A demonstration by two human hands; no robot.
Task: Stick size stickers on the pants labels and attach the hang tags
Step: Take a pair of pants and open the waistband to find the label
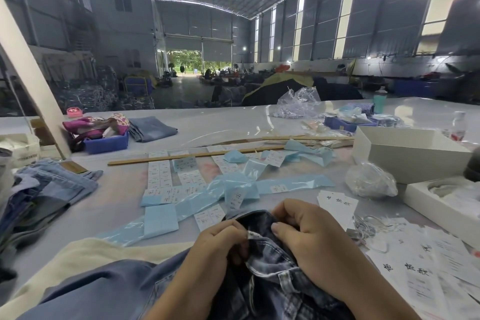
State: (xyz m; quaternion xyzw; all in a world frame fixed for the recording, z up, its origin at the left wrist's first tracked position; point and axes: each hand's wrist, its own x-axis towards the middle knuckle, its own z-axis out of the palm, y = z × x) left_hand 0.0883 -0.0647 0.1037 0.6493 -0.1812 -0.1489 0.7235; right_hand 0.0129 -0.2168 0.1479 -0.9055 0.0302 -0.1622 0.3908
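A single head-worn wide-angle view looks forward and down, close over the table, the hall beyond.

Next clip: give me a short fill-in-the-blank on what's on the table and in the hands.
1. Both hands, left hand and right hand, grip dark ____ pants.
2. The plastic bin at far left is ____.
3. The white hang tags lie to the person's ____.

Missing: denim; blue; right
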